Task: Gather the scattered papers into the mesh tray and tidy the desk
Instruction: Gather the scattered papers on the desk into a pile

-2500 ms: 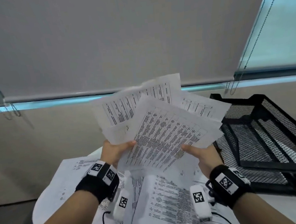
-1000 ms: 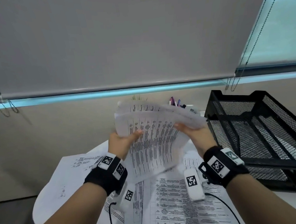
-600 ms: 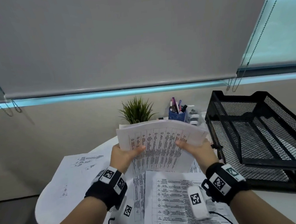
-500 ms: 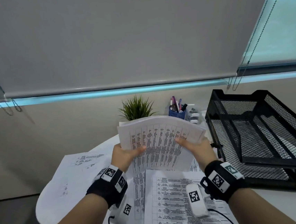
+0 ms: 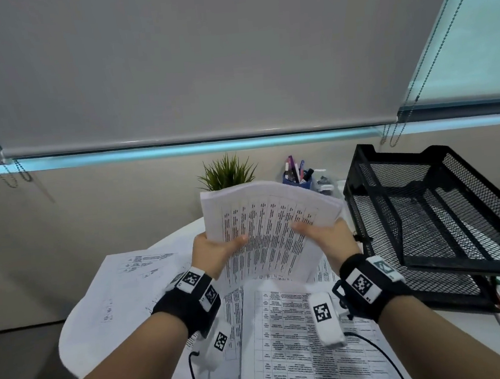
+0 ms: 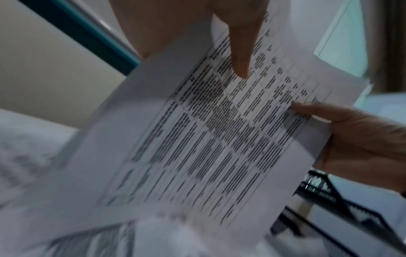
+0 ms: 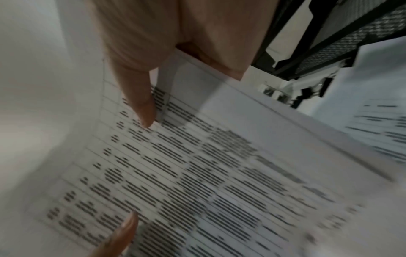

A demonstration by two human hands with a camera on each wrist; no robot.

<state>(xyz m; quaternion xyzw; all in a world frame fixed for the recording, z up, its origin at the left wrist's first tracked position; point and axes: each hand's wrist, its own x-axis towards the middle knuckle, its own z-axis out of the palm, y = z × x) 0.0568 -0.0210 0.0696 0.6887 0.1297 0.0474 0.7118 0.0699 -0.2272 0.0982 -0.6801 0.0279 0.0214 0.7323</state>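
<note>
Paper stack (image 5: 265, 233): held above the desk (image 5: 186, 235) between both hands, tilted, printed face toward the person.
Left hand (image 5: 215, 252): thumb pinching the stack's left edge.
Right hand (image 5: 328, 241): thumb pinching the right edge.
Mesh tray (image 5: 362, 163): at the desk's right edge, just beside the right hand, the nearer one; long axis runs away from the person.
Loose sheets (image 5: 302, 337): lie flat under the wrists.

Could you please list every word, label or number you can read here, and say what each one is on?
No text here can be read.
Held stack of papers: printed tables, too blurred to read.
Sheets on the desk: table text too small.
Wristband tags: square code patterns only; a tiny mark beside one is unreadable.
Mesh tray: no label visible.
</note>
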